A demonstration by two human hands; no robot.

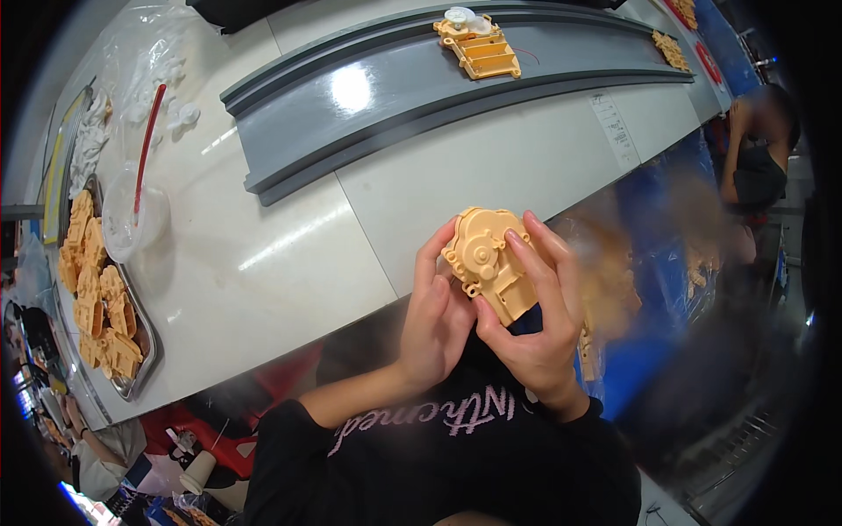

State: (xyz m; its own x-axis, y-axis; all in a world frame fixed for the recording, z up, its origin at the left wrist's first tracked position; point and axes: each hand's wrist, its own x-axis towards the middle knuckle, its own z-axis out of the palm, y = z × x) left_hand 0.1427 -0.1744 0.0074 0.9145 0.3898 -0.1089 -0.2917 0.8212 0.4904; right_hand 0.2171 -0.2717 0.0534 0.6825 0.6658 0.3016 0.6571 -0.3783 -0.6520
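Observation:
Both my hands hold one tan plastic housing with moulded round bosses, just off the near edge of the white table. My left hand grips its left side with fingers curled up the edge. My right hand wraps its right side, thumb beneath, fingers across the top face. A similar tan housing with a white gear rides on the grey conveyor track at the far side.
A metal tray at the left holds several tan housings. Beside it stands a clear cup with a red stick. White plastic parts in bags lie further back. Another person sits at the right.

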